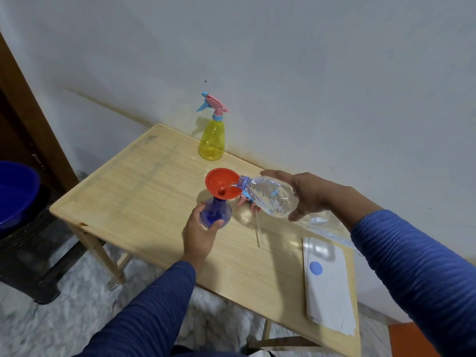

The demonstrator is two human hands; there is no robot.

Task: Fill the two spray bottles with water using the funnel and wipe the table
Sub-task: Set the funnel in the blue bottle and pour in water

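A blue spray bottle [215,213] stands on the wooden table [134,191] with its head off and an orange funnel [222,182] in its neck. My left hand [199,231] grips the bottle's base. My right hand [306,195] holds a clear water bottle [268,195] tipped on its side, mouth over the funnel's rim, water running in. The blue bottle's pink and blue spray head [246,200] with its tube lies on the table behind the clear bottle, partly hidden. A yellow spray bottle [211,140] with its head on stands by the wall.
A folded white cloth with a blue dot [328,282] lies at the table's right front, beside a clear plastic bag [323,224]. A blue basin [15,194] sits on a black stool at the left. The wall runs along the table's far edge.
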